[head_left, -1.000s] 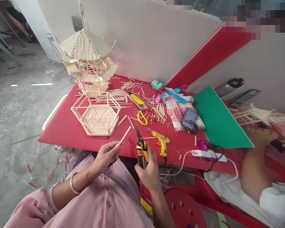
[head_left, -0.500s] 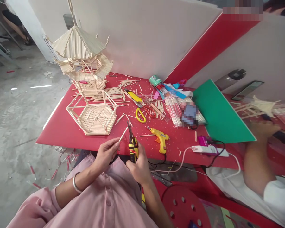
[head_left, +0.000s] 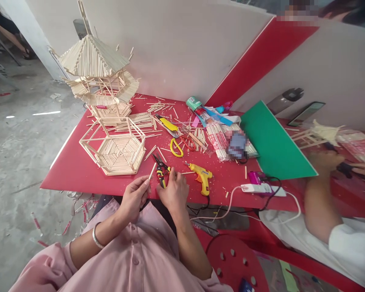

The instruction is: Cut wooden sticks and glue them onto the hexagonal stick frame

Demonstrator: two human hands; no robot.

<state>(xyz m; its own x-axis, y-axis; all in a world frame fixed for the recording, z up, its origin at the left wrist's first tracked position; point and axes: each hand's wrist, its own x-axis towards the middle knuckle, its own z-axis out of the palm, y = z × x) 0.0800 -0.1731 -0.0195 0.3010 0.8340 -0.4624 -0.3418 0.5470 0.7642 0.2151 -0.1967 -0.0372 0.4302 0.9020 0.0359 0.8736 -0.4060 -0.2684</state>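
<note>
My left hand (head_left: 136,195) pinches a short wooden stick (head_left: 152,171) between thumb and fingertips, above the table's front edge. Close beside it, my right hand (head_left: 174,190) is closed over the handle ends of black-and-yellow pliers (head_left: 160,172). The pliers rest low at the tabletop with handles spread and jaws pointing away; my fingers partly cover one handle. Beyond the hands stands a hexagonal stick frame (head_left: 121,153) with a radial stick floor. Right of my right hand lies a yellow glue gun (head_left: 202,177).
A tall stick pagoda (head_left: 93,59) stands at the back left. Yellow-handled scissors (head_left: 177,148), a yellow cutter (head_left: 168,123), loose sticks and bagged sticks (head_left: 217,140) lie mid-table. A green board (head_left: 280,142) leans at right, near a power strip (head_left: 255,189) and a co-worker's arm (head_left: 322,202).
My right hand has tipped the pliers down and leftward onto the table; their handles now spread wider. My left hand keeps the stick. The view has shifted slightly right.
</note>
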